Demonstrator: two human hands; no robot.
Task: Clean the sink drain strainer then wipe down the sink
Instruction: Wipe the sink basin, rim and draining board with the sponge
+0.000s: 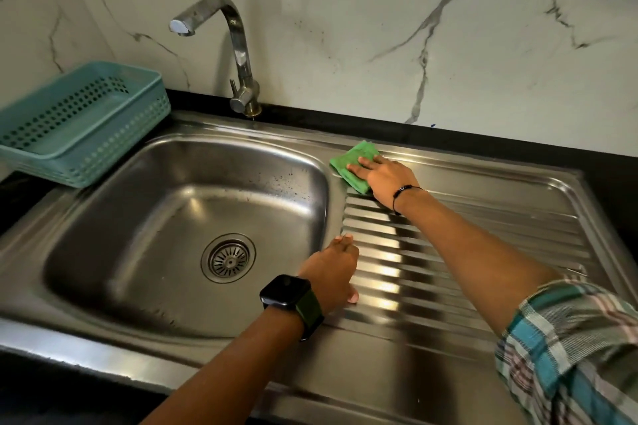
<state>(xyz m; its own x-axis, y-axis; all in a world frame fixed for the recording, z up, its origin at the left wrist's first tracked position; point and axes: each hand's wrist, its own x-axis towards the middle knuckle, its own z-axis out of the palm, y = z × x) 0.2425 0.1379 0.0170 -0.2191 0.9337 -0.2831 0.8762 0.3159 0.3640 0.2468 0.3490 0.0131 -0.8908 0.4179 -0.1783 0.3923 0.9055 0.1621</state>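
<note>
A steel sink [103, 217] fills the counter, with the round drain strainer [228, 258] seated in the bottom of its basin. My right hand [385, 179] presses flat on a folded green cloth [352, 162] at the far left corner of the ribbed drainboard [448, 252]. The fingers lie spread over the cloth. My left hand [333, 269], with a black watch on the wrist, rests on the ridge between basin and drainboard, fingers curled, holding nothing.
A curved steel tap [238, 45] stands behind the basin against the marble wall. A teal perforated plastic basket [79, 124] sits at the basin's far left on the black counter. Small water drops dot the basin's right wall.
</note>
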